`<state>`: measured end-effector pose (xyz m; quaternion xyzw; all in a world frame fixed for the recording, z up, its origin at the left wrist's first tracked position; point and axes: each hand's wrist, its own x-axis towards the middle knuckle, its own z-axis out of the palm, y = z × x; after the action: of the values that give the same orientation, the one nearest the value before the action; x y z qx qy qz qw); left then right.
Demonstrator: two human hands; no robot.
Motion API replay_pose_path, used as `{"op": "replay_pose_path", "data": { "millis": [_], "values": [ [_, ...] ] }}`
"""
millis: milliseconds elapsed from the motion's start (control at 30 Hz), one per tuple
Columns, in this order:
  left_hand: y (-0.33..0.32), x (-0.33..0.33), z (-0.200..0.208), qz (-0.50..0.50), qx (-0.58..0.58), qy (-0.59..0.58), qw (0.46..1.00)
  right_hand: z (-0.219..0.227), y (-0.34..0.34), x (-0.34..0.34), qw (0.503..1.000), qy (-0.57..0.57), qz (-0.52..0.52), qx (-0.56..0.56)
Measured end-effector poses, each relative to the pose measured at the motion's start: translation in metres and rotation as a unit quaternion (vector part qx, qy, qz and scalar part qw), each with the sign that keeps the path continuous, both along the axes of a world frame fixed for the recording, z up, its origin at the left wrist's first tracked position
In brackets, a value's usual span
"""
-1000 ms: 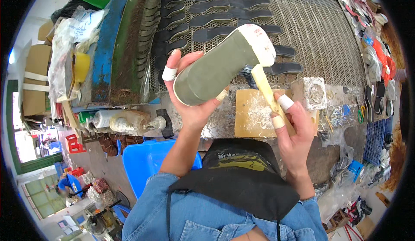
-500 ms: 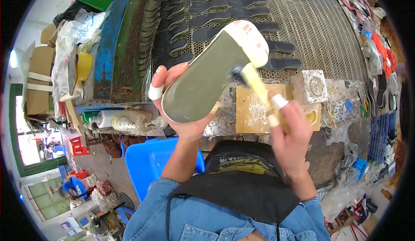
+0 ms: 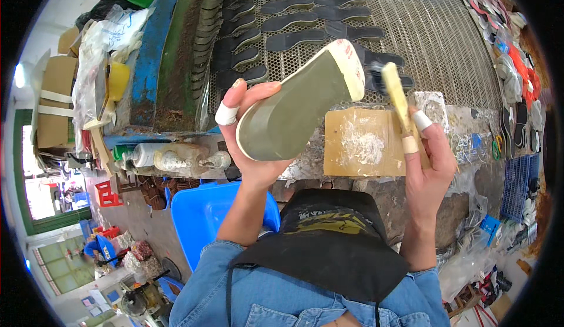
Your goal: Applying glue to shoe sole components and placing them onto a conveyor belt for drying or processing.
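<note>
Above the bench edge my left hand [image 3: 252,167] grips a shoe sole [image 3: 296,107] by its rounded near end, fingers and thumb around the rim. Its olive-green face is turned up, tilted, and a whitish piece with red marks covers the far end. In my right hand [image 3: 433,165] is a brush [image 3: 395,90] with a pale yellow handle. The brush's dark bristles point up and left, blurred, a little to the right of the sole and apart from it. White tape wraps fingers of both hands. Below the sole and brush lies a smeared tan board [image 3: 358,145].
A metal mesh bed [image 3: 423,39] behind carries rows of dark curved soles [image 3: 288,24]. A crusted white block [image 3: 433,101] stands beside the board. Bottles [image 3: 144,154] lie at left over a blue plastic tub [image 3: 200,218]. Green-handled scissors [image 3: 497,146] and a blue crate [image 3: 514,186] are at right.
My right hand has drawn the brush off the sole's face, moving right and slightly up. The sole has shifted and turned slightly, still in my left hand.
</note>
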<state>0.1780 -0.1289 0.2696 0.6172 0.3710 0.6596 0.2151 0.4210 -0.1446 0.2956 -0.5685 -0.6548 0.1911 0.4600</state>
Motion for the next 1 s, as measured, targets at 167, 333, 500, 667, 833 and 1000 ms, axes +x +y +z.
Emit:
{"op": "replay_pose_path", "data": {
  "millis": [167, 333, 500, 667, 833, 1000],
  "values": [
    [0.000, 0.000, -0.006, -0.031, 0.009, 0.032, 0.999, 0.031, 0.009, -0.020, 0.980, 0.133, 0.130, -0.065],
    [-0.006, -0.002, -0.010, -0.040, 0.009, 0.013, 0.999, 0.030, 0.017, -0.024, 0.987, -0.004, 0.159, -0.017],
    [-0.007, -0.002, -0.007, -0.033, -0.015, 0.034, 0.999, 0.014, 0.030, -0.017, 0.997, -0.046, 0.032, 0.051],
    [-0.011, -0.002, -0.015, -0.057, -0.002, 0.005, 0.998, 0.020, 0.019, -0.019, 0.988, -0.004, 0.152, -0.002],
    [-0.012, 0.000, -0.017, -0.067, -0.052, -0.008, 0.996, 0.001, 0.024, 0.006, 0.998, 0.034, -0.026, 0.040],
    [-0.017, -0.010, -0.025, -0.036, -0.115, -0.044, 0.992, -0.025, -0.031, 0.088, 0.987, 0.100, -0.064, -0.112]
  ]
}}
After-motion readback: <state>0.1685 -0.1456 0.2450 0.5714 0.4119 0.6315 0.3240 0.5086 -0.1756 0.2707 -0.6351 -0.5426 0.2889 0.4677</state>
